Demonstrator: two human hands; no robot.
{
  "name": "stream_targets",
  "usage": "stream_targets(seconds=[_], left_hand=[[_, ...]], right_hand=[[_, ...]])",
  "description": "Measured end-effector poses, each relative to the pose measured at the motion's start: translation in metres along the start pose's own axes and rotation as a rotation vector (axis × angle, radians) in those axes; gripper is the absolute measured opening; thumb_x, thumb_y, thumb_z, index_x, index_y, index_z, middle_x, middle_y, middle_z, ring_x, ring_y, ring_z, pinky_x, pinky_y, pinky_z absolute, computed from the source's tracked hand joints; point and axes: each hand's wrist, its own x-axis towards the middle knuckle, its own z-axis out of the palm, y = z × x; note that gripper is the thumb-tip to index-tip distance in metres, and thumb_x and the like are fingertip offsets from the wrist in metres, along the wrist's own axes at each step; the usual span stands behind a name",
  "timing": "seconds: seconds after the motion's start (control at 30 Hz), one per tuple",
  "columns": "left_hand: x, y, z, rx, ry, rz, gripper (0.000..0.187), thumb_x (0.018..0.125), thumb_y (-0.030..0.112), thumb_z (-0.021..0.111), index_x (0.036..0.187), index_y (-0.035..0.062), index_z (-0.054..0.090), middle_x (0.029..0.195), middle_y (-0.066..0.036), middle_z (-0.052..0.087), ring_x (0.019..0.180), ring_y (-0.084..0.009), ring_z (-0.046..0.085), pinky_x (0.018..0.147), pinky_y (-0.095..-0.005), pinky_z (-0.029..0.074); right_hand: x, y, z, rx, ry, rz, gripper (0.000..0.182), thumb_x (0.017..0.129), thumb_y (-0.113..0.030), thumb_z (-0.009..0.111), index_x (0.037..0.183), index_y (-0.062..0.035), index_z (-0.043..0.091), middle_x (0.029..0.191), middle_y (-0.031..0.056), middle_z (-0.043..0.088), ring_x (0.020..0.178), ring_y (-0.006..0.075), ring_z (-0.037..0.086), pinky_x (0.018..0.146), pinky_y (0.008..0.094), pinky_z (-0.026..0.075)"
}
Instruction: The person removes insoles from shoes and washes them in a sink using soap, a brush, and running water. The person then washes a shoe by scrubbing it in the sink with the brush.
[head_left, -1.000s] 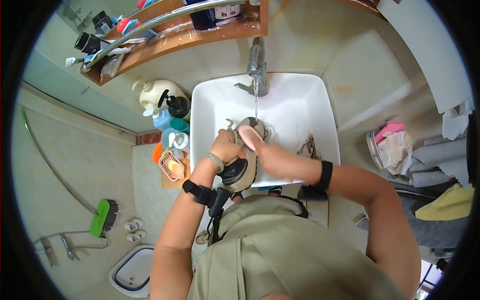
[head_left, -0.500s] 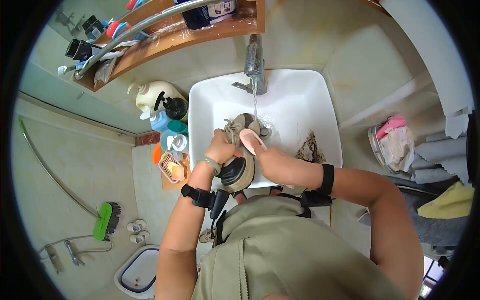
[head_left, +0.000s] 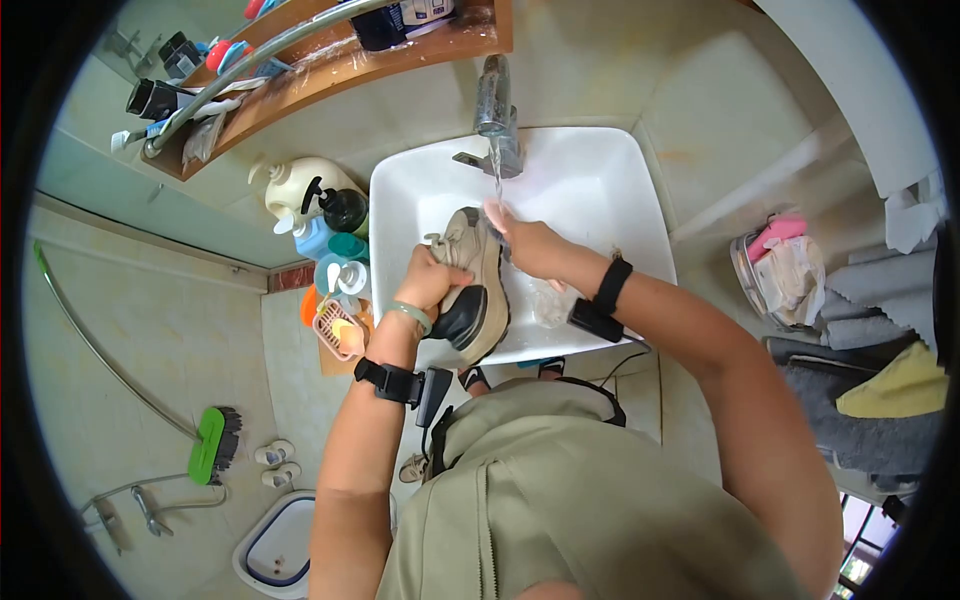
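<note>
A beige and black lace-up shoe is tilted over the left part of the white sink, its sole edge facing right. My left hand grips it by the side near the laces, fingers wrapped over the upper. In my right hand is a pink scrub brush, held close beside the toe of the shoe and under the running water. The faucet pours a thin stream down onto the brush. My right fingers partly hide the brush.
Pump bottles, including a black-topped one, crowd the left of the sink beside a pink soap basket. A wooden shelf with a metal rail hangs above. Towels hang at right; a green broom stands at left.
My right hand has moved the brush off the shoe's upper, up to the water stream. The shoe has turned to show more sole edge. The dark patch in the sink is largely out of sight.
</note>
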Motion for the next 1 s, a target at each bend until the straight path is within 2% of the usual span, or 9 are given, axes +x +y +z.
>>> stream_targets(seconds=[0.13,0.37,0.4,0.57,0.63,0.73,0.8,0.87,1.0], left_hand=[[-0.003,-0.002,0.010,-0.122,0.104,0.051,0.041,0.068,-0.015,0.066,0.104,-0.0114,0.048,0.093,-0.019,0.063,0.080,-0.0274,0.066,0.070,-0.0397,0.056],[-0.010,-0.005,0.025,-0.223,0.017,0.043,0.047,0.067,-0.015,0.064,0.109,-0.0117,0.044,0.099,-0.021,0.061,0.086,-0.0298,0.065,0.075,-0.0407,0.056],[-0.005,-0.013,0.027,-0.233,-0.041,0.067,0.048,0.067,-0.015,0.065,0.109,-0.0115,0.043,0.100,-0.021,0.060,0.085,-0.0291,0.065,0.074,-0.0393,0.055],[0.019,-0.056,0.046,-0.089,0.428,0.274,0.056,0.064,-0.014,0.066,0.112,-0.0062,0.037,0.105,-0.019,0.055,0.091,-0.0268,0.059,0.078,-0.0369,0.052],[0.024,-0.059,0.034,0.063,0.604,0.326,0.057,0.066,-0.015,0.066,0.113,-0.0031,0.035,0.106,-0.019,0.053,0.091,-0.0278,0.059,0.077,-0.0376,0.053],[0.029,-0.068,0.015,-0.160,0.510,0.297,0.059,0.068,-0.014,0.065,0.115,-0.0007,0.033,0.105,-0.018,0.053,0.092,-0.0288,0.059,0.077,-0.0385,0.052],[0.028,-0.069,0.014,-0.172,0.533,0.302,0.060,0.068,-0.015,0.065,0.116,-0.0001,0.032,0.103,-0.018,0.055,0.085,-0.0280,0.061,0.065,-0.0399,0.053],[0.012,-0.051,0.025,-0.222,0.498,0.026,0.062,0.069,-0.013,0.065,0.118,0.0041,0.031,0.095,-0.017,0.056,0.070,-0.0264,0.061,0.044,-0.0402,0.047],[0.035,-0.078,0.019,-0.190,0.380,0.241,0.060,0.071,-0.010,0.065,0.116,0.0093,0.030,0.086,-0.015,0.055,0.053,-0.0237,0.055,0.030,-0.0362,0.034]], right_hand=[[-0.026,-0.028,-0.003,-0.228,-0.091,0.003,0.060,0.082,-0.004,0.045,0.138,0.0062,0.026,0.094,0.0315,0.061,0.086,0.0430,0.062,0.073,0.0451,0.050],[-0.143,-0.072,-0.058,0.011,-0.358,0.110,0.058,0.085,-0.005,0.041,0.139,0.0048,0.021,0.078,0.0324,0.060,0.067,0.0446,0.062,0.061,0.0526,0.049],[-0.129,-0.056,-0.047,-0.066,-0.271,0.038,0.058,0.086,-0.007,0.040,0.140,0.0039,0.020,0.077,0.0319,0.060,0.068,0.0446,0.062,0.062,0.0528,0.049],[-0.039,-0.008,0.000,-0.199,0.051,-0.131,0.058,0.088,-0.008,0.038,0.143,-0.0048,0.019,0.079,0.0308,0.061,0.070,0.0446,0.062,0.064,0.0523,0.048],[-0.019,-0.016,0.008,-0.111,0.064,-0.137,0.048,0.083,-0.007,0.047,0.130,0.0002,0.041,0.087,0.0305,0.062,0.081,0.0432,0.063,0.070,0.0484,0.050],[-0.039,-0.016,0.024,-0.124,0.026,-0.160,0.048,0.083,-0.007,0.047,0.130,0.0006,0.042,0.088,0.0291,0.063,0.082,0.0426,0.063,0.071,0.0482,0.049],[-0.068,-0.013,0.014,-0.137,-0.126,-0.146,0.053,0.085,-0.008,0.047,0.136,-0.0004,0.034,0.089,0.0294,0.063,0.082,0.0420,0.063,0.072,0.0486,0.049],[-0.083,-0.012,0.009,-0.106,-0.113,-0.072,0.061,0.084,-0.008,0.047,0.141,-0.0030,0.025,0.091,0.0293,0.062,0.082,0.0419,0.063,0.072,0.0487,0.049],[-0.016,-0.011,0.022,-0.172,0.026,-0.066,0.065,0.087,-0.009,0.042,0.145,-0.0099,0.013,0.082,0.0288,0.062,0.074,0.0439,0.062,0.067,0.0494,0.049]])
